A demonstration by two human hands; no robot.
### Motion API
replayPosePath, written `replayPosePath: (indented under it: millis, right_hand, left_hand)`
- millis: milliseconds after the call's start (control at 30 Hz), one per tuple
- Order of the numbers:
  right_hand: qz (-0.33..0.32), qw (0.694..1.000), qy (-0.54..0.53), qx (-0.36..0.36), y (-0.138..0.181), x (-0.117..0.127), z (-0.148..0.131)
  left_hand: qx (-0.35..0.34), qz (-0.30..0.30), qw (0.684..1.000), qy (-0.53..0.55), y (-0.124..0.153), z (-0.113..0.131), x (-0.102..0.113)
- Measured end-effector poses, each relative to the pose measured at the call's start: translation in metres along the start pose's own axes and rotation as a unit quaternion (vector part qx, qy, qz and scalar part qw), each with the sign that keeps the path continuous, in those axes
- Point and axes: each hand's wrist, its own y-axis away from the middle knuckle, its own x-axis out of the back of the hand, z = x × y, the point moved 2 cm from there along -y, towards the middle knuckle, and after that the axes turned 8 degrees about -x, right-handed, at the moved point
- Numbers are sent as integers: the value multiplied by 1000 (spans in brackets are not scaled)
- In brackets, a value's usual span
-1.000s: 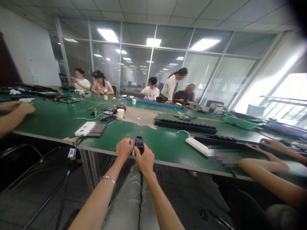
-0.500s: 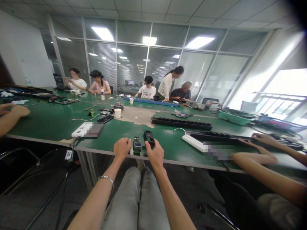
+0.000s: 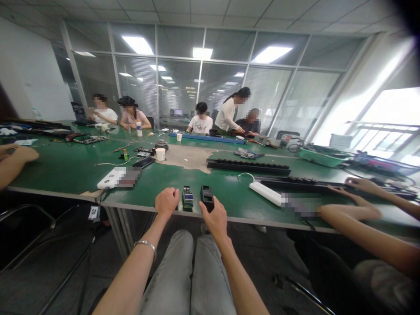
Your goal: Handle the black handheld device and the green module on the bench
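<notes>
My left hand (image 3: 167,202) rests at the table's front edge with its fingers curled closed. What lies inside them, if anything, is hidden. Just right of it a small green circuit board (image 3: 187,199) with a bluish screen stands or lies on the table; I cannot tell which. My right hand (image 3: 215,218) grips a black plastic housing (image 3: 207,195) with rectangular openings, between thumb and fingers. The housing is beside the circuit board, apart from it, close to the tabletop.
A white power bank (image 3: 110,178) lies left on the green table (image 3: 164,177), a white power strip (image 3: 265,194) right. Beyond are a paper cup (image 3: 160,154) and long black rails (image 3: 247,166). A co-worker's arms (image 3: 351,214) reach in from the right, another's hand (image 3: 26,154) from the left.
My right hand has shifted slightly right and toward me, and the black housing with it, widening the space to the circuit board. The left hand has stayed in place.
</notes>
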Motion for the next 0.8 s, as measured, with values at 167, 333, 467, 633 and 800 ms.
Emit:
replayPosePath:
  millis: [167,333,467,633,800]
  right_hand:
    - [5,1000,6,-15,1,-3,7]
    - [-2,1000,4,-17,1,-1,7]
    - [-2,1000,-15,-7,1,1,5]
    - [-10,998,-49,-44,-3,8,-3]
    - [-19,988,-134,-71,-12,20,-40]
  left_hand:
    - [8,-4,1000,-1,0,2,1]
    - [6,-3,1000,1,1,2,2]
    - [4,-3,1000,2,0,2,1]
    - [1,2,1000,-3,-1,1,-1]
    - [7,3,1000,-6,-1,1,-3]
